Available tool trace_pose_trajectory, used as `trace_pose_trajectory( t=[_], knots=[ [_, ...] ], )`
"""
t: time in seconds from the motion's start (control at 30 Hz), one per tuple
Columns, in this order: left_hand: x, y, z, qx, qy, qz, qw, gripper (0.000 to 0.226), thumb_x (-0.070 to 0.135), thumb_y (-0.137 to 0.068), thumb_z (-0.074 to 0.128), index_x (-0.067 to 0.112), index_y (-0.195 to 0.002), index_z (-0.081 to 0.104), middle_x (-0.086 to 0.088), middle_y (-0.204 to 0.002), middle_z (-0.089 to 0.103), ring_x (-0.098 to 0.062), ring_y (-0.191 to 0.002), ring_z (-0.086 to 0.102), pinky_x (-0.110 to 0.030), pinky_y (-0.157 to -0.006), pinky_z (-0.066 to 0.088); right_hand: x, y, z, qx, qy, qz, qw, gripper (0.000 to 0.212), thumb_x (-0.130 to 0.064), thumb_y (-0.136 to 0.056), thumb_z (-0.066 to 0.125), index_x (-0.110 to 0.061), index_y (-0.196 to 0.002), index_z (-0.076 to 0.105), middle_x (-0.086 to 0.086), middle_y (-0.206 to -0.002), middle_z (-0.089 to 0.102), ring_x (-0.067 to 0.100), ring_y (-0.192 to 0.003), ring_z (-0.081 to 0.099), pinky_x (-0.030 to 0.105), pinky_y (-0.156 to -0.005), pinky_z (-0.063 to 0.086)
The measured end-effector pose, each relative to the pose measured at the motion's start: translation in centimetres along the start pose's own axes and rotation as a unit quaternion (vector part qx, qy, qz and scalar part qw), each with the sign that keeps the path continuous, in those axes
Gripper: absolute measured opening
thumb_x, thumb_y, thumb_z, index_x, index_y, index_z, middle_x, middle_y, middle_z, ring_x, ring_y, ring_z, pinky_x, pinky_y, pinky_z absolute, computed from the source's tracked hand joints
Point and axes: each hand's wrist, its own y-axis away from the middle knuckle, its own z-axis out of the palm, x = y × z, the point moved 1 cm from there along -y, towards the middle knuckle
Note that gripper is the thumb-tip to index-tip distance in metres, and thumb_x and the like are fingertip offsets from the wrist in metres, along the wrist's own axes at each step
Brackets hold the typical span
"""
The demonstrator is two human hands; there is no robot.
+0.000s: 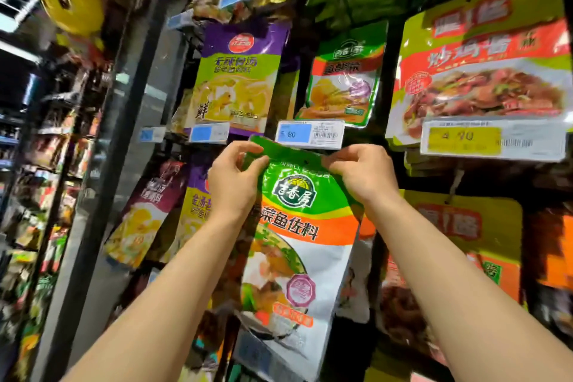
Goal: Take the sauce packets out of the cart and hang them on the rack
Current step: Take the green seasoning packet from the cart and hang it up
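A green, orange and white sauce packet (pixel 297 245) hangs upright in front of the rack, held by its green top edge. My left hand (pixel 234 178) pinches the top left corner and my right hand (pixel 361 172) pinches the top right corner. The packet's top sits just below a blue price tag (pixel 305 134) at the tip of a rack hook. A small hanging hole shows in the top strip between my hands. The cart is out of view.
More packets hang on the rack: a purple and yellow one (pixel 238 77), a green one (pixel 344 80), a large yellow one (pixel 483 71) with a yellow price tag (pixel 493 139). A dark upright post (pixel 124 133) stands left; further shelves lie beyond it.
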Motion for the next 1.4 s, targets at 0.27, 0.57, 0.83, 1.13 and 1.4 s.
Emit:
trace_pose_trajectory(
  t=[0.27, 0.57, 0.83, 1.13, 1.4],
  knots=[
    [-2.0, -0.6, 0.9, 0.029, 0.056, -0.058, 0.996, 0.011, 0.013, -0.079, 0.070, 0.019, -0.088, 0.069, 0.005, -0.084, 0.067, -0.012, -0.080, 0.061, -0.027, -0.073, 0.050, -0.3, -0.9, 1.1, -0.011, 0.012, -0.025, 1.000, 0.026, -0.023, -0.077, 0.071, -0.019, -0.102, 0.072, 0.005, -0.107, 0.071, 0.025, -0.102, 0.063, 0.042, -0.089, 0.051],
    [-2.1, -0.8, 1.7, -0.005, 0.122, -0.104, 0.987, 0.022, 0.008, -0.080, 0.068, 0.027, -0.091, 0.067, -0.002, -0.093, 0.070, -0.020, -0.090, 0.066, -0.044, -0.083, 0.054, -0.5, -0.9, 0.8, -0.033, -0.062, 0.004, 0.998, 0.021, -0.028, -0.066, 0.071, -0.022, -0.086, 0.075, -0.001, -0.096, 0.074, 0.020, -0.093, 0.067, 0.046, -0.087, 0.053],
    [-1.1, -1.0, 1.8, -0.027, 0.157, -0.132, 0.978, 0.023, 0.002, -0.083, 0.064, 0.017, -0.100, 0.066, -0.007, -0.096, 0.068, -0.017, -0.086, 0.065, -0.028, -0.075, 0.055, 0.5, -2.0, 1.3, -0.042, -0.108, 0.026, 0.993, 0.014, -0.023, -0.065, 0.070, -0.022, -0.078, 0.074, 0.002, -0.094, 0.074, 0.023, -0.093, 0.067, 0.047, -0.090, 0.052],
    [-1.9, -0.2, 1.0, 0.011, 0.131, -0.134, 0.982, 0.026, 0.007, -0.078, 0.070, 0.032, -0.085, 0.067, -0.004, -0.098, 0.068, -0.025, -0.097, 0.062, -0.045, -0.085, 0.052, 0.5, -0.2, 1.1, -0.079, -0.129, 0.019, 0.988, 0.006, -0.019, -0.071, 0.076, -0.018, -0.068, 0.070, 0.006, -0.083, 0.073, 0.024, -0.087, 0.068, 0.048, -0.089, 0.052],
    [-1.7, -1.0, 0.3, 0.039, 0.186, -0.172, 0.966, 0.025, 0.009, -0.072, 0.076, 0.032, -0.078, 0.071, -0.004, -0.095, 0.069, -0.027, -0.098, 0.063, -0.046, -0.086, 0.052, -0.2, 0.0, 1.1, -0.098, -0.183, -0.001, 0.978, 0.017, 0.000, -0.084, 0.062, -0.016, -0.082, 0.068, -0.001, -0.084, 0.068, 0.013, -0.080, 0.064, 0.028, -0.080, 0.052]
  ],
)
